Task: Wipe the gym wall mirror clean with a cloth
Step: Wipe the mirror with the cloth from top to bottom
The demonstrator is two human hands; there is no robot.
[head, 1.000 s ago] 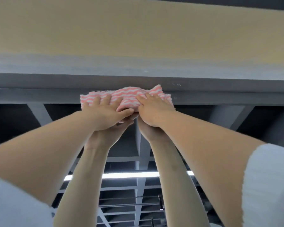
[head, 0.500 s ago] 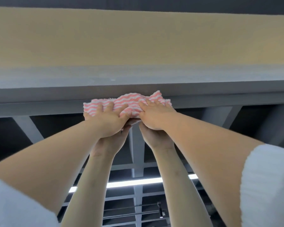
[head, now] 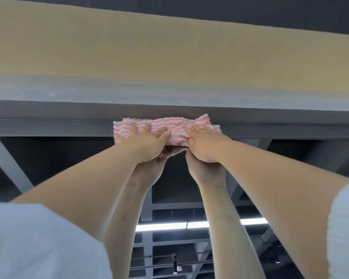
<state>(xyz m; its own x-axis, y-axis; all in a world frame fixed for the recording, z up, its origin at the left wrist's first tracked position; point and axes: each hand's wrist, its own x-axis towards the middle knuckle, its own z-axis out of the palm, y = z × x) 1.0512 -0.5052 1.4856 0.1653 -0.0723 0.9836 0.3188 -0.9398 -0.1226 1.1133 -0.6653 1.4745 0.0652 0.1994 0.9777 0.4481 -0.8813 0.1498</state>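
Both my hands flat, fingers straight, pressing the cloth (head: 170, 127) onto the mirror (head: 169, 184). Left hand (head: 147, 140) covers the cloth's left part, right hand (head: 207, 142) its right part, thumbs nearly meeting over the middle. Cloth pink-and-white wavy striped, bunched, poking out above my fingertips and past both hands sideways. It sits at the mirror's top edge, just under a grey beam (head: 69, 109). Below my hands the glass reflects both forearms, dark ceiling framing and a light strip (head: 161, 226). Above the beam, a tan wall band (head: 129, 47). White sleeves (head: 38, 244) at both bottom corners.
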